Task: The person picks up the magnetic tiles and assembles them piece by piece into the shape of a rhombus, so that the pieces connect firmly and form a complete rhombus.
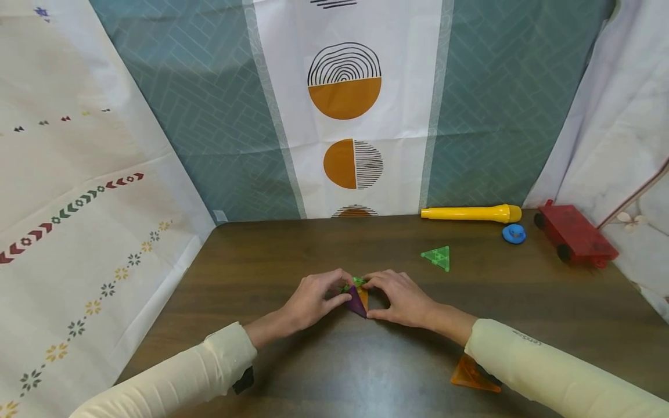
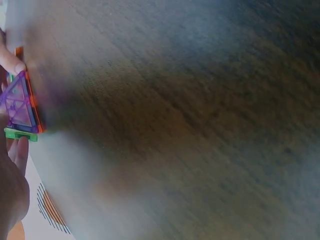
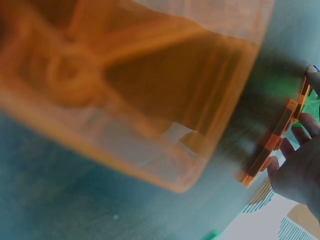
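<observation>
Together, left hand (image 1: 312, 299) and right hand (image 1: 401, 298) (forearms (image 1: 453, 322) angled inward) pinch a coloured tile cluster (image 1: 358, 302)

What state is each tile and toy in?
Purple triangular plastic tile: held, tilted
Adjoining orange plastic tile: held
Green plastic tile behind: partly hidden
Separate green triangular tile: lying flat
Nearest orange plastic tile: partly hidden
Yellow plastic microphone: lying down
Round blue toy: untouched
Red toy cart: untouched

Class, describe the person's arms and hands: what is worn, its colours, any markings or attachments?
The left sleeve and right sleeve are pale cream, leaving the left hand and right hand bare, with no gloves visible. Small dark lettering marks the right sleeve, too small to read reliably. A black piece shows beneath the left sleeve's end.
</observation>
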Demonstrator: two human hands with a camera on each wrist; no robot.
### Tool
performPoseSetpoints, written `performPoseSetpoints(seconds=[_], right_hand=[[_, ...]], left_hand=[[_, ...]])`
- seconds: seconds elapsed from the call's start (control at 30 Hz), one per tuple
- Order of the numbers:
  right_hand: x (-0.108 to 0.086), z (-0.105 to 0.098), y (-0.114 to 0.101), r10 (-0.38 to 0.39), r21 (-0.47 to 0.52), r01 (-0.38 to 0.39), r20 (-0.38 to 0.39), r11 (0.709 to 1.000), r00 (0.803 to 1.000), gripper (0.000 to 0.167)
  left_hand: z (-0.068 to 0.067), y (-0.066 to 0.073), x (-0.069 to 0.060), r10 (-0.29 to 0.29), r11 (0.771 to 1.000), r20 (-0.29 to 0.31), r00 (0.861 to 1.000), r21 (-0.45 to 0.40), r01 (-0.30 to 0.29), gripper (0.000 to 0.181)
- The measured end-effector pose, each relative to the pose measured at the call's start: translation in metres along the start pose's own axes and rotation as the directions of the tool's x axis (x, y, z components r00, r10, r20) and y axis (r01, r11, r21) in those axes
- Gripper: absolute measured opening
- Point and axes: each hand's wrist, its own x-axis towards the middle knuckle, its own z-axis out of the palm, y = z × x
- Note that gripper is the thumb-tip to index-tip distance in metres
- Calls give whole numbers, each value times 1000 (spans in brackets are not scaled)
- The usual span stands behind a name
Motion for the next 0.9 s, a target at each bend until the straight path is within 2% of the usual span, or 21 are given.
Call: performPoseSetpoints(seconds=[0.23,0.37,0.53,0.67,0.9], right_hand=[[-1,3,0,8,7,-8,-5,1000,1000,54],[-1,3,-1,18,12,-18,-4,1000,1000,53],[-1,3,-1,30,39,-29,-16,999,999,59],[0,4,-2,56,87,-55,-20,995,998,65],[0,6,-6,101,136,-93,-54,986,993,60]], left_hand=[[1,1,-3,-7,1000,-6,1000,-24,7,40],[1,0,-5,-53,999,47,997,2,53,50],[2,-2,-8,-109,991,128,986,92,98,64],[5,-3,-8,-102,989,141,985,118,85,60],[9,-2,-4,-113,988,125,986,119,99,51]])
